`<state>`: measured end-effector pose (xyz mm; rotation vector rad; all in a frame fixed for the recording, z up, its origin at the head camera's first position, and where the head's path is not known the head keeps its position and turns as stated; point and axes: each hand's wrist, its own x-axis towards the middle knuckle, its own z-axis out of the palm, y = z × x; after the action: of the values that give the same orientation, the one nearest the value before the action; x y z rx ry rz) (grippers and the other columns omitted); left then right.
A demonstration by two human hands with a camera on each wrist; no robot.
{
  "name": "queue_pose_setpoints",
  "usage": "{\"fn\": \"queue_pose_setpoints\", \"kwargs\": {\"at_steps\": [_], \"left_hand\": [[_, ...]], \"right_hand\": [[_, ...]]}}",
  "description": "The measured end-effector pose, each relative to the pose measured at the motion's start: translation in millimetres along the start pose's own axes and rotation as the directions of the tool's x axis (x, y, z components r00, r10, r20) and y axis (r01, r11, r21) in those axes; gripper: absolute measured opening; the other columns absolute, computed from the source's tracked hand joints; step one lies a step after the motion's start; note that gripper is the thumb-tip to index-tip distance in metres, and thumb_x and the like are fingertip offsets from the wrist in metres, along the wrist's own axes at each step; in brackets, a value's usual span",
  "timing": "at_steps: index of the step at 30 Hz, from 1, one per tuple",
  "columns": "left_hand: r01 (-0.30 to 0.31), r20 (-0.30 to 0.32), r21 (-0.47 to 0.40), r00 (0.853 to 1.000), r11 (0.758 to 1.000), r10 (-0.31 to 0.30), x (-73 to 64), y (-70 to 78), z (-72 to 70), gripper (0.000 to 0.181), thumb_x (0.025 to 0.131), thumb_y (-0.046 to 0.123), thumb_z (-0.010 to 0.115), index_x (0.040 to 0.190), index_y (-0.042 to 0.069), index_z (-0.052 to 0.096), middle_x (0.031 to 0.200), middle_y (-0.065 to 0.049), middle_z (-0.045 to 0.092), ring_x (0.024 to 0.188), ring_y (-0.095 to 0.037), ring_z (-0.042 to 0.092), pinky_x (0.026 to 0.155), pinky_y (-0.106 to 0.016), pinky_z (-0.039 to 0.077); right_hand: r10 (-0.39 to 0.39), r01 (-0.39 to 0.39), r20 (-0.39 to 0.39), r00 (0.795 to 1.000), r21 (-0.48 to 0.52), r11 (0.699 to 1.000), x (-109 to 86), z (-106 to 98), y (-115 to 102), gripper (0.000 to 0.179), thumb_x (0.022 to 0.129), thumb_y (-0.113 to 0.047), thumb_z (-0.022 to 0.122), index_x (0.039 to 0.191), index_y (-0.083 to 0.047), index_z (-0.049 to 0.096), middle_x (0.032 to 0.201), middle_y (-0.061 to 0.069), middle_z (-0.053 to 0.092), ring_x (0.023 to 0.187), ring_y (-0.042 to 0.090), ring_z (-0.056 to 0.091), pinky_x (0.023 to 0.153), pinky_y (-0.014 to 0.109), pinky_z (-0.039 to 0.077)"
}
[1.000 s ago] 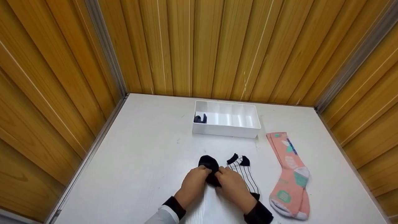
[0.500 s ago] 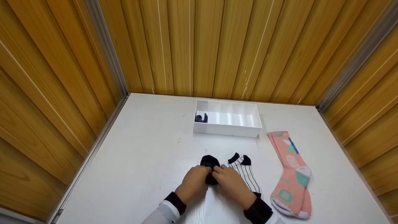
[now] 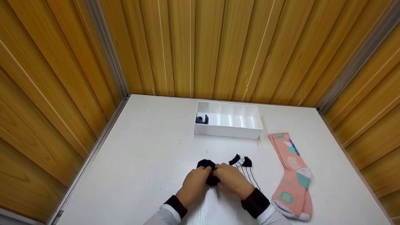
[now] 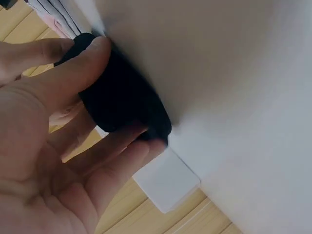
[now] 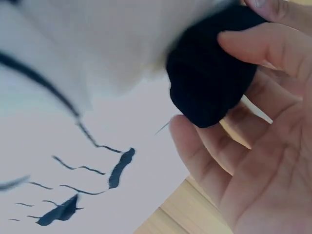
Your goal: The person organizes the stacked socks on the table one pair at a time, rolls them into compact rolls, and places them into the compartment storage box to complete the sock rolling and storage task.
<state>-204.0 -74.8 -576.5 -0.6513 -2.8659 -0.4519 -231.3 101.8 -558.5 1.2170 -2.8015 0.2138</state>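
A black sock [image 3: 205,163], folded into a compact bundle, is held between both hands low in the middle of the head view. My left hand [image 3: 195,182] grips its left side; in the left wrist view the thumb lies over the black cloth [image 4: 119,92] and the fingers curl beneath. From the other side my right hand [image 3: 232,179] pinches the same sock, thumb on top and fingers under it in the right wrist view. White socks with black stripes [image 3: 247,162] lie just right of the right hand, which partly covers them.
Behind the hands stands a white divided box [image 3: 228,132] with a dark rolled item [image 3: 201,119] in its left compartment. Pink socks [image 3: 292,178] lie flat at the right. Wood-look panels [image 3: 206,50] wall in the white table [image 3: 140,140].
The black sock's far end has drawn in and the bundle looks shorter and more bunched. My right hand has shifted slightly, covering more of the striped socks. Box and pink socks stay put.
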Motion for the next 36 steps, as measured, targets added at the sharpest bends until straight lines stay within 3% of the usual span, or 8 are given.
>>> {"fn": "queue_pose_setpoints", "kwargs": {"at_steps": [3, 8, 14, 18, 24, 28, 33, 36], "left_hand": [[-0.025, 0.043, -0.037, 0.999, 0.999, 0.026, 1.2, -0.5, -0.9, 0.042, 0.074, 0.004, 0.085, 0.108, 0.009, 0.061, 0.095, -0.007, 0.073, 0.082, -0.026, 0.073, 0.069, -0.036, 0.057], [-0.064, 0.054, -0.042, 0.996, 0.997, 0.066, 1.4, -3.0, -1.0, 0.043, 0.074, 0.004, 0.084, 0.108, 0.010, 0.058, 0.093, -0.005, 0.073, 0.084, -0.025, 0.072, 0.072, -0.036, 0.057], [-0.014, 0.048, -0.067, 0.999, 0.998, 0.017, -0.1, -4.7, 1.3, 0.031, 0.069, 0.006, 0.085, 0.092, 0.011, 0.064, 0.089, -0.001, 0.071, 0.080, -0.021, 0.070, 0.070, -0.035, 0.055], [-0.005, 0.047, -0.090, 0.999, 0.996, 0.009, -1.8, -2.2, 3.3, 0.026, 0.069, 0.003, 0.083, 0.087, 0.012, 0.066, 0.088, -0.001, 0.071, 0.078, -0.020, 0.070, 0.069, -0.034, 0.055], [0.035, 0.104, -0.190, 0.994, 0.981, -0.015, 1.3, -3.1, -0.8, 0.026, 0.074, -0.003, 0.078, 0.093, 0.014, 0.071, 0.089, 0.001, 0.075, 0.083, -0.017, 0.071, 0.073, -0.032, 0.055], [0.038, 0.123, -0.182, 0.992, 0.983, -0.016, 4.3, -5.1, -3.9, 0.025, 0.076, 0.001, 0.079, 0.096, 0.014, 0.073, 0.091, 0.001, 0.075, 0.085, -0.019, 0.071, 0.076, -0.033, 0.056], [0.051, 0.134, -0.194, 0.991, 0.980, -0.025, 3.2, -6.2, -5.1, 0.025, 0.077, 0.002, 0.080, 0.097, 0.016, 0.075, 0.093, 0.002, 0.075, 0.089, -0.019, 0.072, 0.079, -0.034, 0.057], [0.056, 0.086, -0.099, 0.995, 0.993, -0.047, -0.2, -4.4, -5.7, 0.023, 0.075, 0.006, 0.084, 0.093, 0.018, 0.077, 0.092, 0.004, 0.074, 0.087, -0.018, 0.072, 0.076, -0.034, 0.057]], "right_hand": [[-0.014, 0.014, 0.013, 1.000, -0.038, 0.999, -0.6, -3, 0, 0.025, 0.063, -0.004, 0.083, 0.085, -0.014, 0.077, 0.087, -0.001, 0.065, 0.076, 0.019, 0.058, 0.065, 0.033, 0.051], [-0.050, 0.051, 0.015, 0.999, -0.051, 0.997, -0.1, -1, 0, 0.028, 0.062, -0.001, 0.080, 0.086, -0.015, 0.077, 0.091, -0.002, 0.062, 0.076, 0.018, 0.053, 0.063, 0.031, 0.048], [-0.019, 0.019, 0.019, 1.000, 0.010, 1.000, -1.0, 2, 2, 0.024, 0.065, 0.001, 0.072, 0.083, -0.014, 0.076, 0.086, -0.003, 0.060, 0.072, 0.017, 0.052, 0.062, 0.029, 0.046], [0.029, -0.028, 0.024, 0.999, -0.012, 1.000, -8.5, 4, -3, 0.021, 0.069, -0.008, 0.078, 0.089, -0.011, 0.072, 0.090, -0.001, 0.061, 0.077, 0.019, 0.055, 0.066, 0.034, 0.050], [0.041, -0.054, -0.124, 0.991, -0.107, 0.993, -18.4, 8, -14, 0.058, 0.067, -0.031, 0.093, 0.108, -0.009, 0.059, 0.102, 0.003, 0.058, 0.088, 0.021, 0.055, 0.074, 0.037, 0.052], [0.048, -0.071, -0.174, 0.984, -0.131, 0.989, -18.7, 9, -18, 0.050, 0.067, -0.026, 0.092, 0.102, -0.008, 0.061, 0.097, 0.003, 0.059, 0.084, 0.021, 0.055, 0.069, 0.036, 0.050], [0.093, -0.103, -0.133, 0.987, -0.063, 0.993, -15.2, 11, -20, 0.039, 0.071, -0.019, 0.089, 0.094, -0.007, 0.061, 0.090, 0.003, 0.060, 0.080, 0.021, 0.057, 0.068, 0.036, 0.051], [0.116, -0.120, -0.124, 0.985, -0.021, 0.993, -12.1, 13, -20, 0.035, 0.071, -0.016, 0.088, 0.088, -0.009, 0.059, 0.085, 0.003, 0.061, 0.077, 0.021, 0.057, 0.065, 0.035, 0.050]]}}
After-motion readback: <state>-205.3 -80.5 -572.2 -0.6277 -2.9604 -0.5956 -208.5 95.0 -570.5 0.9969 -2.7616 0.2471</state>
